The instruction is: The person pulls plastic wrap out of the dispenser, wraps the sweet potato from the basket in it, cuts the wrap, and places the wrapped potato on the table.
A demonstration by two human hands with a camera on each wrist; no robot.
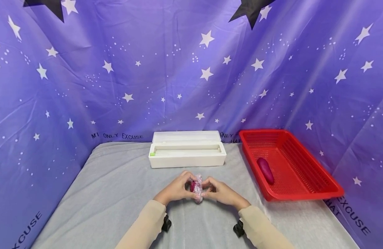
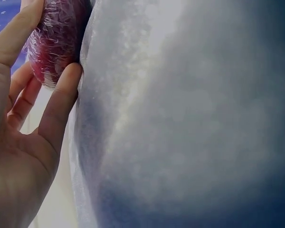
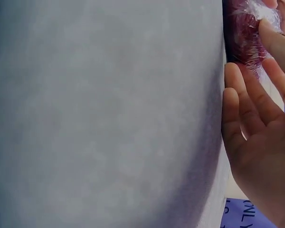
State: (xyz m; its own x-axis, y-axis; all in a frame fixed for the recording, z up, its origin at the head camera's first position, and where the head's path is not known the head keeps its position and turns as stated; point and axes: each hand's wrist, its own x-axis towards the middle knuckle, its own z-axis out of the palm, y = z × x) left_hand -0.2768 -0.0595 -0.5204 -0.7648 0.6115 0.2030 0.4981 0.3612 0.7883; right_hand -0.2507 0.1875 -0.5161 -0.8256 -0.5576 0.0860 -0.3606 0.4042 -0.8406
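Observation:
A small purple-red piece wrapped in crinkled clear cling film (image 1: 197,188) is held low at the middle of the table. My left hand (image 1: 178,189) grips its left side between thumb and fingers, where the purple-red colour shows most. On the other side, my right hand (image 1: 222,192) pinches the film with curved fingers and thumb. Close up in the left wrist view, the wrapped piece (image 2: 57,40) is rounded and shiny under wrinkled film. The right wrist view has the thumb pressing the film. What exactly is inside the wrap cannot be told.
Behind the hands stands a long white box (image 1: 187,160) with its lid raised and a green piece at its left end. To the right, a red plastic basket (image 1: 303,197) holds a long purple-red vegetable-like piece (image 1: 265,171). Grey cloth (image 1: 110,193) covers the table; starry purple curtains (image 1: 166,69) surround it.

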